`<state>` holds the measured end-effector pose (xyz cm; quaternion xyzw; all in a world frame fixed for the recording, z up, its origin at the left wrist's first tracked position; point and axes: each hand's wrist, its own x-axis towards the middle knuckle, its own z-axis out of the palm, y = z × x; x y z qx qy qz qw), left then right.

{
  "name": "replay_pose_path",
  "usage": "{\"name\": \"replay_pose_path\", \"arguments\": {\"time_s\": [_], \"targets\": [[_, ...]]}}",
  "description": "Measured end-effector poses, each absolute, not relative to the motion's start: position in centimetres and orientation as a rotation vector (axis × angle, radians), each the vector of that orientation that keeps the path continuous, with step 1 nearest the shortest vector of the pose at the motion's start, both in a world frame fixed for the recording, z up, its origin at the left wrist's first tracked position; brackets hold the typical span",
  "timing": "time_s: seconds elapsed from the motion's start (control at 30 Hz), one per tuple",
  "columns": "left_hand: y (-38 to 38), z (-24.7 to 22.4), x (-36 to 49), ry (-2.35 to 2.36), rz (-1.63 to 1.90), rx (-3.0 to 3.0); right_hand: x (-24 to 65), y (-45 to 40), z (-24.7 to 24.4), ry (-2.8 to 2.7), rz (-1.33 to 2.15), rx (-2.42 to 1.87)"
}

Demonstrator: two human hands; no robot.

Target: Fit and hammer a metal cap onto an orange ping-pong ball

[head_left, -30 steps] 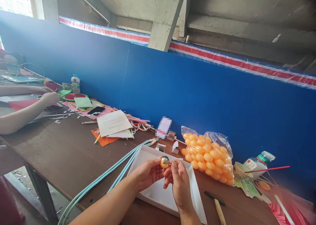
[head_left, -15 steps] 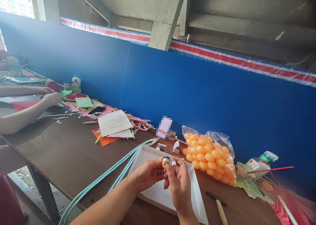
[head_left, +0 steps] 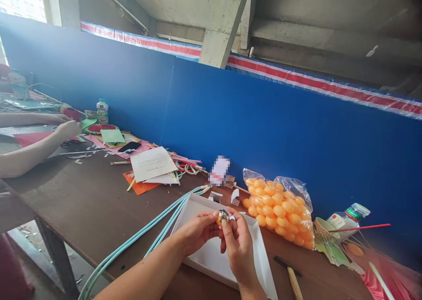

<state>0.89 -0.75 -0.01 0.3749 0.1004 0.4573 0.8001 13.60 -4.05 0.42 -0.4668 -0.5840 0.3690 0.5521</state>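
A small, shiny gold ball (head_left: 223,216) is pinched between the fingertips of both hands, above a shallow white box (head_left: 263,265). My left hand (head_left: 199,232) grips its left side with thumb and fingers closed. From the right, my right hand (head_left: 238,238) presses its thumb and forefinger against the ball. Part of its surface is covered by the fingertips, so I cannot make out any opening or seam. Right behind the hands lies a clear plastic bag (head_left: 280,210) filled with orange balls.
A hammer (head_left: 292,276) lies right of the box, near a cup (head_left: 325,229) and a jar (head_left: 352,218). Pale blue cords (head_left: 145,229) run along the left. Papers (head_left: 153,164) and a phone (head_left: 129,147) lie farther back. At far left, another person's hands (head_left: 69,128) work.
The ball has turned slightly in my fingers, with more of its silvery shine facing up. Both hands stay in nearly the same place over the box.
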Motion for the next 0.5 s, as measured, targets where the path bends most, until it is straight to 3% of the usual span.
{"name": "replay_pose_path", "arguments": {"time_s": [0.33,0.5], "targets": [[-0.5,-0.1,0.6,0.156,0.932,0.535,14.0,-5.7,3.6,-1.322,0.71,-1.057],[-0.7,0.5,0.2,0.096,0.91,0.47,18.3,-9.8,4.6,-1.228,0.366,-1.474]]}}
